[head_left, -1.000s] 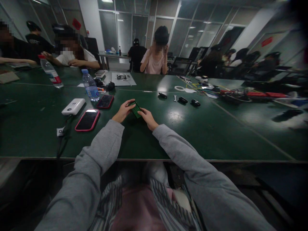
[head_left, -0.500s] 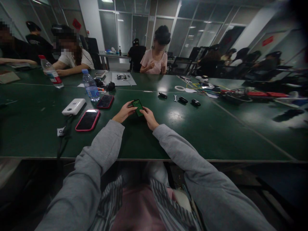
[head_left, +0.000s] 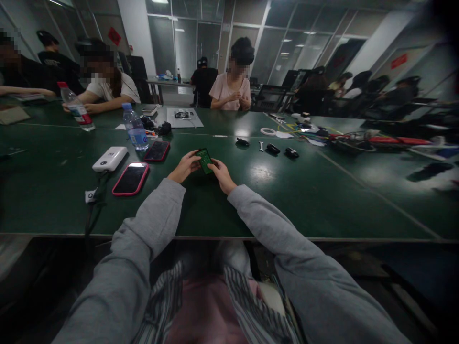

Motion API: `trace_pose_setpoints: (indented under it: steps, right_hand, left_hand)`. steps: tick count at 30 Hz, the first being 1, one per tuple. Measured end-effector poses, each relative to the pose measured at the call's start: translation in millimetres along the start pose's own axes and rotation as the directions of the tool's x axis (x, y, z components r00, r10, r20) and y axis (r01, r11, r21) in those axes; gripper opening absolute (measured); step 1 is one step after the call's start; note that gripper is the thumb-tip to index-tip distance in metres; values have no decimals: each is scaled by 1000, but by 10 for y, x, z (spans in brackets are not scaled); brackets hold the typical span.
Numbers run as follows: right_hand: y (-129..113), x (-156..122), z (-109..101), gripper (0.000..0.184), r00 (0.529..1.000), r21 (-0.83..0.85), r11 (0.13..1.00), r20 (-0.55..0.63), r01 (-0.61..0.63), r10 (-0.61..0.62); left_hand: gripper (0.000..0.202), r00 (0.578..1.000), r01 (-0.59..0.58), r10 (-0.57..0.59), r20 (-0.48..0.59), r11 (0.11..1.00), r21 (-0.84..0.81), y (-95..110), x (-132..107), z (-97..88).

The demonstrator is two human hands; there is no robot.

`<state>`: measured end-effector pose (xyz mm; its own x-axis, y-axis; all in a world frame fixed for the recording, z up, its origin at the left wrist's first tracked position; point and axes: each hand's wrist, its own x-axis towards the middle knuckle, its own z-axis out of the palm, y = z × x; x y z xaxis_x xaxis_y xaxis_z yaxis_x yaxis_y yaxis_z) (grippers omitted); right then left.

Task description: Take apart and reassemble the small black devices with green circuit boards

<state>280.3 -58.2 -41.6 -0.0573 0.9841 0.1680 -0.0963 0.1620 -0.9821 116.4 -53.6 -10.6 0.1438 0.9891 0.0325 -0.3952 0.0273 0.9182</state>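
A small green circuit board (head_left: 205,159) is held between both hands just above the green table (head_left: 322,191), tilted up on edge. My left hand (head_left: 184,167) pinches its left side with curled fingers. My right hand (head_left: 221,175) grips its right side. Both arms wear grey sleeves and reach forward from the near table edge.
Left of my hands lie a pink-cased phone (head_left: 131,178), a dark phone (head_left: 157,150), a white power bank (head_left: 109,158) and a water bottle (head_left: 135,126). Small black parts (head_left: 272,149) and a tape roll (head_left: 267,131) lie to the right. Several people sit across the table.
The board has tipped from lying flatter between my fingers to standing more upright, and my hands shifted slightly forward. The person opposite lowered their hands from their face.
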Motion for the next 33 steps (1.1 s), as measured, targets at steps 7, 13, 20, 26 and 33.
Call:
trace_pose_setpoints:
  steps: [7,13,20,26,33]
  right_hand:
    - [17,11,-11,47,1000,3,1000,19,-2,2]
    - [16,13,-18,44,999,-12,1000,37,8,-8]
    - [-18,-12,-8,44,999,-37,999,32,3,-2]
    - [-49,-32,5,46,1000,-64,998,25,14,-12]
    - [-24,-11,-7,44,1000,-40,999,23,5,-4]
  left_hand:
    - [37,1000,-1,2,-21,1000,24,13,-13,22]
    - [38,999,-21,23,-36,998,65,-3,5,24]
    - [41,997,-45,50,-53,995,92,-42,37,2]
    - [42,996,-41,48,-72,995,96,-53,60,1]
    - [39,997,-43,49,-62,995,90,-58,60,-10]
